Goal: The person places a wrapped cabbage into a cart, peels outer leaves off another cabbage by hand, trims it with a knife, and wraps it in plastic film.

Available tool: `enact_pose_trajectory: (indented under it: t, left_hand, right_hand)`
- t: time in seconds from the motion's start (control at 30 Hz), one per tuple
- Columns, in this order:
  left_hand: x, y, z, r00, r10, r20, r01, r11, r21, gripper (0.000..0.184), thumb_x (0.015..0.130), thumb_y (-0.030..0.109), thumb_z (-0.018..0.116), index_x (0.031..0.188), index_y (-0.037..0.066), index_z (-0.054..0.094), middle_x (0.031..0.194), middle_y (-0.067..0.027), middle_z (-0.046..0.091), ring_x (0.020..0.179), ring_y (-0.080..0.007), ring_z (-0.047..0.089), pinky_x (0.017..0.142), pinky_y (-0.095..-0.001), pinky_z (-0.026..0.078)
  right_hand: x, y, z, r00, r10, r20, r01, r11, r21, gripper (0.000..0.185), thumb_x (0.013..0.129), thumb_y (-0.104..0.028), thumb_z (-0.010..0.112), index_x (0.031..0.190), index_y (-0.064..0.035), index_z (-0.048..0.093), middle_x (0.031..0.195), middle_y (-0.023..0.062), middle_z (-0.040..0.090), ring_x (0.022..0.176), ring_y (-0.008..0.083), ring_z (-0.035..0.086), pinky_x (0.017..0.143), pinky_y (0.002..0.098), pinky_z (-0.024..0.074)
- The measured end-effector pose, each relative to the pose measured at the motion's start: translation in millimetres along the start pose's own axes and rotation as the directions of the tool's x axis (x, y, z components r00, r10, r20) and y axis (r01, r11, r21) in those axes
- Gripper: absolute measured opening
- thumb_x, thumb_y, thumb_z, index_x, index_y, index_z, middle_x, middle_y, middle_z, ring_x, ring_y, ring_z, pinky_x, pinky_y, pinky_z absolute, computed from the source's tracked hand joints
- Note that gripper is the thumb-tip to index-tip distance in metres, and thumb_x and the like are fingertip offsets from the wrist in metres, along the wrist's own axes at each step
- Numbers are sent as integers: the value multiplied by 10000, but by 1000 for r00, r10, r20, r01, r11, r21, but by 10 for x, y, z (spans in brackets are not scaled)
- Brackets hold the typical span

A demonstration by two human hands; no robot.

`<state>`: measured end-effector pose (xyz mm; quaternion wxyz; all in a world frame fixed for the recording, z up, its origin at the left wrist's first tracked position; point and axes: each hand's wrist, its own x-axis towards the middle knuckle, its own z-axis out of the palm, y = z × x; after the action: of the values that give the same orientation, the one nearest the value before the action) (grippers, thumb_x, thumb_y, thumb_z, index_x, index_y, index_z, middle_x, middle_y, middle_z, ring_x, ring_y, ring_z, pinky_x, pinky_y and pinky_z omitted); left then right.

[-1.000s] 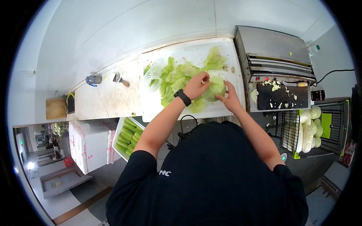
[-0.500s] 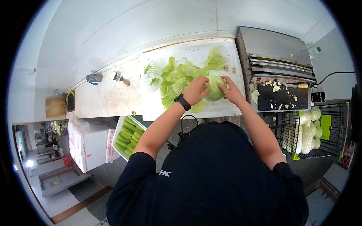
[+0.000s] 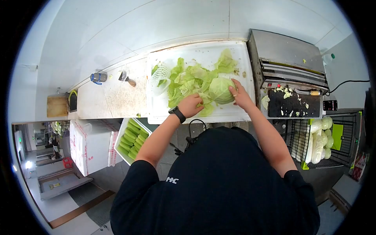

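A pale green head of cabbage rests at the right of the white tray. My right hand grips its right side, thumb on top. My left hand, with a dark watch on the wrist, is just left of the cabbage and apart from it, over the loose leaves. Its fingers are curled together, and whatever may be between them is hidden. Loose cabbage leaves spread across the tray's middle, with one large leaf behind the head.
White foam netting lies at the tray's left end. A scraper and a bottle stand farther left. On the right are a metal machine, a knife and a black board with scraps. A cart holds more cabbages.
My left hand has left the cabbage and moved left and toward my body, its fingers now curled. The right hand stays on the cabbage, which shows more of its surface.
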<state>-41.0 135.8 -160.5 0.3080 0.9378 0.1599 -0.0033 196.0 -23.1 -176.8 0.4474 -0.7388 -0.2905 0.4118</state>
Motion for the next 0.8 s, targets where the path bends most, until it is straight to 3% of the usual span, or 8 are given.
enact_pose_trajectory:
  t: [0.1, 0.17, 0.23, 0.27, 0.5, 0.6, 0.67, 0.8]
  left_hand:
    - [138, 277, -87, 987, 31, -158, -15, 995, 103, 279, 799, 272, 758, 941, 56, 653, 982, -128, 609, 951, -339, 596, 813, -437, 488]
    - [296, 482, -84, 889, 103, -446, -24, 983, 180, 397, 780, 307, 775, 1072, 71, 646, 1148, -146, 599, 1079, -357, 569, 904, -446, 474]
    - [468, 681, -20, 903, 112, -414, -42, 984, 173, 443, 772, 313, 780, 1114, 73, 633, 1211, -151, 577, 1129, -360, 546, 947, -449, 458]
    - [528, 737, 11, 917, 128, -377, -70, 984, 164, 491, 763, 318, 784, 1157, 75, 620, 1275, -156, 556, 1180, -363, 523, 990, -451, 441]
    - [612, 776, 78, 909, 301, -287, -223, 935, 275, 421, 784, 176, 730, 1176, 82, 608, 1249, -126, 575, 1169, -339, 534, 991, -437, 440]
    - [640, 674, 113, 880, 377, -289, -311, 917, 248, 324, 809, 83, 664, 1128, 86, 615, 1170, -102, 604, 1088, -310, 572, 934, -420, 462]
    - [645, 681, 86, 894, 332, -300, -268, 934, 236, 217, 811, 56, 637, 1025, 80, 611, 1101, -86, 617, 1017, -285, 592, 870, -408, 479]
    - [601, 744, -28, 958, 245, -148, -195, 938, 287, 192, 794, 60, 642, 978, 77, 592, 1101, -82, 617, 1002, -287, 593, 845, -408, 487]
  right_hand:
    - [117, 180, -2, 997, -52, -50, 50, 998, -44, 478, 1013, -419, 504, 1403, -144, 462, 1172, 238, 561, 838, 286, 635, 671, 374, 540]
    - [214, 242, -22, 987, -133, -88, 125, 987, -99, 439, 1016, -398, 502, 1359, -124, 493, 1100, 232, 590, 790, 285, 630, 709, 387, 531]
    - [269, 225, -40, 999, -50, 18, 50, 999, 15, 357, 1019, -353, 503, 1256, -88, 523, 954, 206, 618, 757, 287, 623, 786, 412, 507]
    - [251, 187, -39, 997, -70, 21, 70, 998, 5, 321, 1011, -328, 516, 1196, -65, 526, 891, 180, 625, 763, 271, 630, 689, 401, 525]
    - [167, -1, -78, 1000, -18, -17, 18, 999, -36, 350, 1003, -350, 524, 1200, -61, 516, 983, 182, 613, 751, 238, 642, 496, 339, 516]
    - [170, -53, -110, 967, 249, 47, -250, 968, 24, 384, 1003, -372, 518, 1223, -57, 514, 1089, 215, 605, 891, 303, 660, 684, 392, 565]
    - [303, 251, -47, 975, -199, -100, 164, 944, -286, 462, 1000, -402, 519, 1317, -67, 499, 1210, 256, 587, 1068, 374, 619, 915, 442, 508]
    - [261, 179, 1, 974, -225, 42, 228, 935, -270, 543, 993, -428, 529, 1415, -93, 454, 1295, 287, 554, 1185, 416, 549, 1053, 453, 400]
